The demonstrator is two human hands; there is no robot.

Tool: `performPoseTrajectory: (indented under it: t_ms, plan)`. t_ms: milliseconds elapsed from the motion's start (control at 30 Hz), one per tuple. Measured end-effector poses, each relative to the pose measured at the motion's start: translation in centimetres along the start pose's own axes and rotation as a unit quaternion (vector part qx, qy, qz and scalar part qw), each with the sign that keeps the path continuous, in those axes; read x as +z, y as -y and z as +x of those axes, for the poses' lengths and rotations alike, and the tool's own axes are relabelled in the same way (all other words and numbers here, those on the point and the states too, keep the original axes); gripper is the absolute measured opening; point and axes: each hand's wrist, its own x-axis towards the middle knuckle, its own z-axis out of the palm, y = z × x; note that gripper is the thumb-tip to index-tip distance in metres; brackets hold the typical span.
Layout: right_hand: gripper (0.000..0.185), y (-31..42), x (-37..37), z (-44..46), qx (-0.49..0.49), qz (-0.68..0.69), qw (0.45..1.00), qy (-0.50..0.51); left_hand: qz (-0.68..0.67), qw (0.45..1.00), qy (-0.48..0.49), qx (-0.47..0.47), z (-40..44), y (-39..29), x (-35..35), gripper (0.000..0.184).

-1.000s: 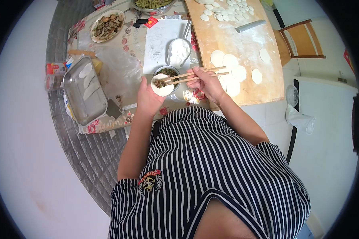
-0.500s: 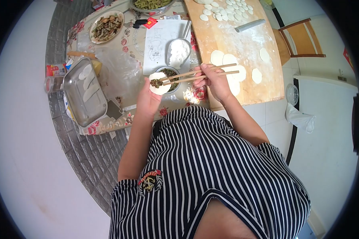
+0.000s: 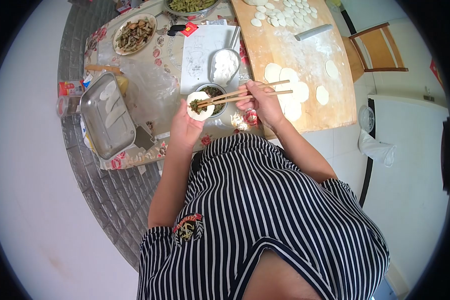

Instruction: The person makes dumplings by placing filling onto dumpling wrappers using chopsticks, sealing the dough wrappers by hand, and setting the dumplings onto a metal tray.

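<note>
On the fingers of my left hand [image 3: 185,125] lies a round dumpling wrapper [image 3: 201,114], with a dark green chopped filling [image 3: 195,105] on it. My right hand [image 3: 263,104] grips a pair of wooden chopsticks [image 3: 255,94], whose tips touch the filling. Just behind the wrapper stands a bowl of filling [image 3: 218,93], partly hidden by the chopsticks. Beyond it is a metal scoop of white flour [image 3: 225,67] on a sheet of printed paper [image 3: 193,55].
A metal tray [image 3: 106,143] holding several folded dumplings stands at left. On the wooden board [image 3: 305,60] at right are flat wrappers [image 3: 300,92], small dough pieces [image 3: 295,12] and a grey rolling pin [image 3: 313,32]. Farther back are a plate of food [image 3: 134,34] and a bowl of green vegetables [image 3: 190,6].
My right hand has moved slightly left with the chopsticks. Their tips have shifted, and the filling looks more spread on the wrapper. My left hand stays nearly where it was.
</note>
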Motion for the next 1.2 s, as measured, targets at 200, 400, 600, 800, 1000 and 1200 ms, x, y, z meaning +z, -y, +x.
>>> performPoseTrajectory:
  t_ms: [200, 400, 600, 800, 1000, 1200]
  plan:
    - [0.033, -1.1, 0.0, 0.1, 0.033, 0.027, 0.999, 0.008, -0.004, 1.0, -0.019, -0.005, 0.1, -0.3, -0.2, 0.045]
    - [0.032, -0.4, -1.3, -0.5, -0.029, -0.072, 0.99, -0.114, 0.13, 0.98, 0.051, 0.145, -0.8, -2.8, -3.9, 0.036]
    - [0.028, -4.8, -1.4, 1.8, -0.01, -0.117, 0.986, -0.121, -0.061, 0.991, -0.055, 0.106, -2.1, -3.9, -3.0, 0.043]
    - [0.031, -4.3, -0.3, 1.3, 0.116, -0.143, 0.975, -0.126, -0.041, 0.995, -0.019, 0.086, -3.3, -3.5, -1.7, 0.049]
    - [0.018, -0.5, 2.6, -4.1, -0.093, -0.434, 0.893, 0.069, -0.034, 0.997, 0.074, -0.004, -6.1, -3.0, 3.3, 0.061]
    - [0.033, 4.1, 5.4, -4.2, -0.487, -0.48, 0.71, 0.169, 0.34, 0.924, 0.162, 0.068, -8.3, -1.3, 8.5, 0.046]
